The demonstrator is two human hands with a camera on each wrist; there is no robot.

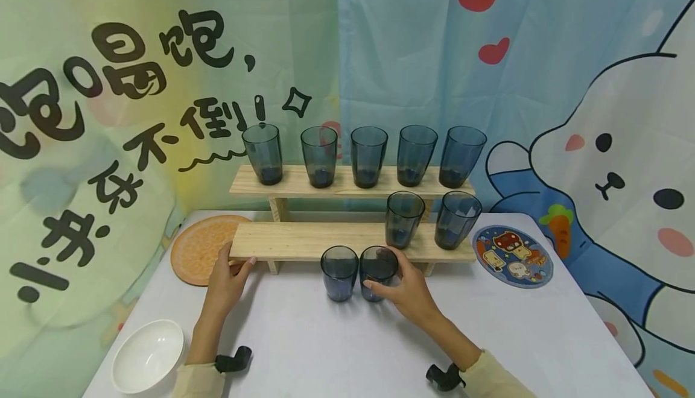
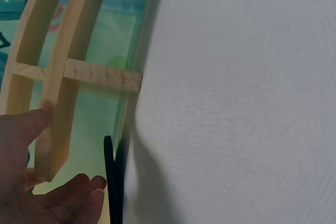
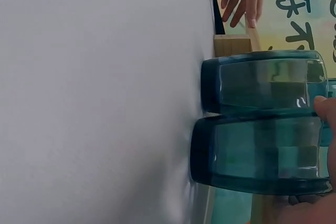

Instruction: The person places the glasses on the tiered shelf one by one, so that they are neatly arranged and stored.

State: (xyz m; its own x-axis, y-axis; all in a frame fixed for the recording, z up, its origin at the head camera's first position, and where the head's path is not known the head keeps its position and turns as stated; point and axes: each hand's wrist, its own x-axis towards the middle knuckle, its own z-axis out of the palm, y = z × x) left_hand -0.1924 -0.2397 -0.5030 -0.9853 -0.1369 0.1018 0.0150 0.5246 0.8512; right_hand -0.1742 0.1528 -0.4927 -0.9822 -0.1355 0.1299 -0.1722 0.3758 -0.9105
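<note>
My left hand holds the left end of the lower board of a two-step wooden rack. In the left wrist view its thumb lies on the board's front, with a finger behind the end. On the table in front of the rack, two blue-tinted drinking glasses stand upright side by side. My right hand grips the right one, thumb across its front, fingers partly hidden behind. The left glass stands right against it, and in the right wrist view the thumb reaches its rim.
Several matching glasses line the upper board, and two more stand at the lower board's right end. A round orange mat lies left, a blue cartoon mat right. A white bowl sits front left. A printed curtain hangs behind.
</note>
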